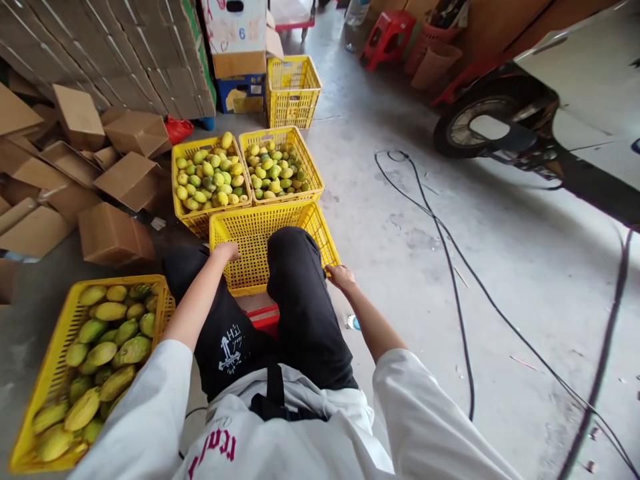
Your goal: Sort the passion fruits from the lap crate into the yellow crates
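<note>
A yellow perforated plastic crate (250, 237) stands between and in front of my knees, its bare inner wall and bottom showing through. My left hand (227, 252) is closed on the left side rim of this crate. On the opposite side, my right hand (341, 275) has its fingers curled over the right rim near the close corner. My knees hide part of the crate. Touching its far side are two more yellow crates, the left one (210, 217) and the right one (313, 177), both filled with small yellow-green fruit (273, 170).
To my left sits a yellow crate (43, 373) of larger green-yellow mangoes (103, 353). Open cardboard boxes (127, 183) are heaped behind it. Another yellow crate (294, 97) stands farther back. Black cables (445, 233) cross the floor at right, near a motorbike wheel (483, 120).
</note>
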Demonstrator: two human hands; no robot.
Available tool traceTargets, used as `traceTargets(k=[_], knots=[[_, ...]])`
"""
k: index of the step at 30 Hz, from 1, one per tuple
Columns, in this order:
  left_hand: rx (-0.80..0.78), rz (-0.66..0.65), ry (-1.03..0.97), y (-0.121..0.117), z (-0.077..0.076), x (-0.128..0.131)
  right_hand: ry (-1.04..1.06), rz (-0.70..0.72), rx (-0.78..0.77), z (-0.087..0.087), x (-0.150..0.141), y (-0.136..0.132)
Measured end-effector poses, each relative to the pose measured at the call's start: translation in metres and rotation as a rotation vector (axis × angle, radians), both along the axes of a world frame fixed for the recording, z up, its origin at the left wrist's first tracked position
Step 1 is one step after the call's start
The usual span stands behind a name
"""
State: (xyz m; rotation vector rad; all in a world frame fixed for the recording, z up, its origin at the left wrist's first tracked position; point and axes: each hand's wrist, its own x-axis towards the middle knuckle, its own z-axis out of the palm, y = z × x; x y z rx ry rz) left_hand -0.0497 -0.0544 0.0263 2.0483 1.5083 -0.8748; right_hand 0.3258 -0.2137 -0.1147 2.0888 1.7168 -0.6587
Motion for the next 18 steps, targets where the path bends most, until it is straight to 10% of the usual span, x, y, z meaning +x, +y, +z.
traceTargets(k=[10,18], knots=[[-0.007,0.092,0.022,0.000,-0.003,0.016,-0.075,-0.106,-0.001,0.007,0.090,-0.030],[-0.099,0.081,-0.098,-0.008,-0.023,0.012,-0.351,-0.340,-0.090,0.053,0.163,-0.063]])
